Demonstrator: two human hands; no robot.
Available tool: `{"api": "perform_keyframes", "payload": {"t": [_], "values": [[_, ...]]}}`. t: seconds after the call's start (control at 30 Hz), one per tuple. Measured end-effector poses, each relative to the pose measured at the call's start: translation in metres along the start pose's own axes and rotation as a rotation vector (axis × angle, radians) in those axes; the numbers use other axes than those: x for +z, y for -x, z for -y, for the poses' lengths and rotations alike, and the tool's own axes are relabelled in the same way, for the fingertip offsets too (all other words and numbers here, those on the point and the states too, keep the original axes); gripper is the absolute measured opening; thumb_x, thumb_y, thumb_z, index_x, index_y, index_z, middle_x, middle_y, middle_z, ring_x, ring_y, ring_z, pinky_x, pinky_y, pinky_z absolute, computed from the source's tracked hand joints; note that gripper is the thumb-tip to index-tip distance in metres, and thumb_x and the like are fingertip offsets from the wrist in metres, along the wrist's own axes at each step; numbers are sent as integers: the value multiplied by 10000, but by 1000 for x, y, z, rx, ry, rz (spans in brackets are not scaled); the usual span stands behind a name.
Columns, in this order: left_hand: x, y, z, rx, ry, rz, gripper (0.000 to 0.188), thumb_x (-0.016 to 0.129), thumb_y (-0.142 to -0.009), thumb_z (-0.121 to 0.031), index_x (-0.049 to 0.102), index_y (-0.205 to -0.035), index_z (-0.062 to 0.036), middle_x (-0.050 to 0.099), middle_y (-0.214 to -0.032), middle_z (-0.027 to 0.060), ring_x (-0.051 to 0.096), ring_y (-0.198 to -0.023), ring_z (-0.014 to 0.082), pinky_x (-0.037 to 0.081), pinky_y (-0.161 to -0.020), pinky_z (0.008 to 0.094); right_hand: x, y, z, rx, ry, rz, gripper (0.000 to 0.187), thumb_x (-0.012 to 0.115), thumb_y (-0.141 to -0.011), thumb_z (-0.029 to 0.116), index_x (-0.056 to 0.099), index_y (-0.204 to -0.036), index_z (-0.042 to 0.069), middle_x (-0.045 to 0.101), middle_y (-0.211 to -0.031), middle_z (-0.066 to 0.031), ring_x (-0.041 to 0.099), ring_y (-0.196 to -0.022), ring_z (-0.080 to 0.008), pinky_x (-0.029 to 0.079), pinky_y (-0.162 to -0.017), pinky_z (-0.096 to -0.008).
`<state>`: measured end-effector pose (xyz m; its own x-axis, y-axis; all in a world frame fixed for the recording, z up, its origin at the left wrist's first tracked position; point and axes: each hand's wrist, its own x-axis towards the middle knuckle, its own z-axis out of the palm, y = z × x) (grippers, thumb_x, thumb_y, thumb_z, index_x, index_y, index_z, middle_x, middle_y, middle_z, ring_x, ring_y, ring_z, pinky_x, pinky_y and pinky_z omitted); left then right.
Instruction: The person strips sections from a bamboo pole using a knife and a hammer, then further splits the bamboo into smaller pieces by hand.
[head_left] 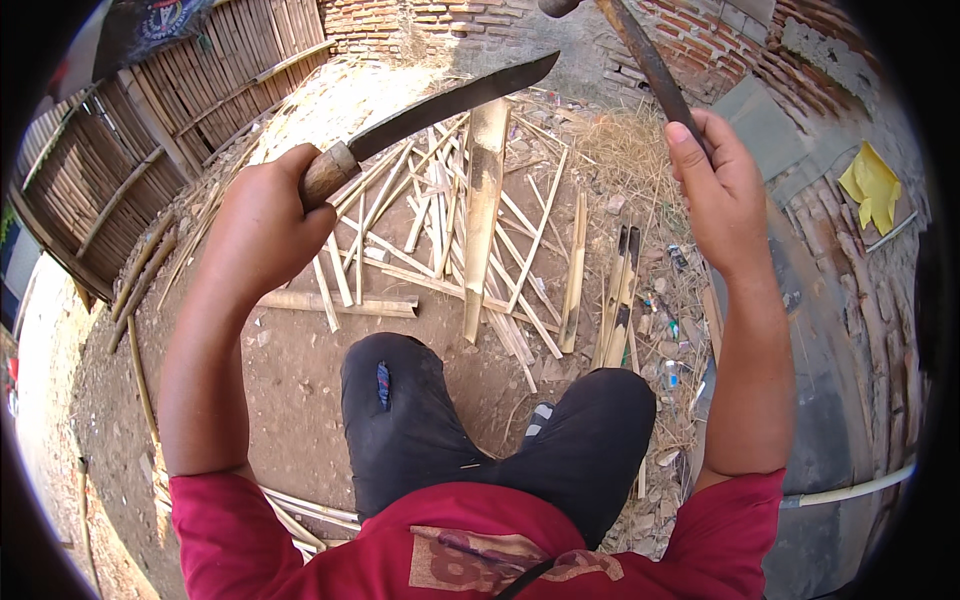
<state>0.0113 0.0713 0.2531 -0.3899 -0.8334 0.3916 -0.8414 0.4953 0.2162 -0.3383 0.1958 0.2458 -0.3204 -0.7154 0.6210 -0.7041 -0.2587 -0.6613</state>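
Note:
My left hand [268, 215] is closed round the wooden handle of a machete [450, 105]. The dark, slightly curved blade points up and to the right, over the ground. On the other side, my right hand [722, 190] grips the dark end of a hammer [645, 60] with a long, worn handle. The hammer slants up and left, and its head is mostly cut off by the top edge of the picture. Below and between the two tools lie a wide split bamboo piece [487, 200] and a loose pile of thin bamboo strips [425, 205]. Neither tool touches them.
A bamboo pole [340, 303] lies before my knees, with halved bamboo pieces [615, 295] to the right. A slatted bamboo fence [235, 70] stands at left, a brick wall [430, 25] at the back. Dry grass [625, 150] and litter cover the right; a yellow sheet [872, 185] lies farther right.

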Motion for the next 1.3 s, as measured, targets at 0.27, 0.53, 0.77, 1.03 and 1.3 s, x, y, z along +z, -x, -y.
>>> {"api": "perform_keyframes", "payload": {"t": [0.27, 0.53, 0.77, 1.03, 1.3], "values": [[2, -10, 6, 6, 25, 1, 454, 613, -774, -23, 649, -1221, 45, 673, -800, 250, 680, -730, 337, 521, -746, 433, -25, -25, 26, -164, 514, 150, 360, 548, -1067, 367, 654, -1081, 23, 509, -709, 33, 454, -650, -79, 382, -596, -290], [2, -7, -3, 54, 32, -24, 355, 628, -781, -46, 663, -1121, 46, 681, -823, 267, 692, -771, 377, 529, -763, 454, -32, -39, 27, -153, 496, 147, 381, 550, -1059, 396, 645, -1058, 27, 496, -704, 11, 474, -657, -106, 395, -620, -306], [-3, 0, -4, 51, 13, -4, 350, 623, -770, -47, 654, -1103, 57, 664, -787, 262, 676, -761, 402, 513, -744, 458, -35, -37, 48, 23, 311, 37, 398, 549, -1050, 392, 635, -1058, 3, 541, -744, -64, 524, -709, -191, 430, -679, -375], [-3, 6, -10, 56, -15, -1, 282, 659, -787, -69, 667, -1055, 18, 692, -850, 266, 684, -821, 426, 537, -778, 485, -31, -33, 35, -1, 360, 95, 391, 543, -1055, 395, 615, -996, 15, 503, -722, -29, 475, -668, -156, 412, -641, -346], [-1, 5, -14, 25, -23, -6, 339, 646, -754, -40, 665, -1081, 47, 685, -809, 250, 687, -783, 402, 524, -748, 467, -26, -21, 24, -55, 510, 197, 375, 545, -1061, 404, 608, -964, 47, 476, -709, 42, 461, -658, -76, 382, -605, -295]]}}
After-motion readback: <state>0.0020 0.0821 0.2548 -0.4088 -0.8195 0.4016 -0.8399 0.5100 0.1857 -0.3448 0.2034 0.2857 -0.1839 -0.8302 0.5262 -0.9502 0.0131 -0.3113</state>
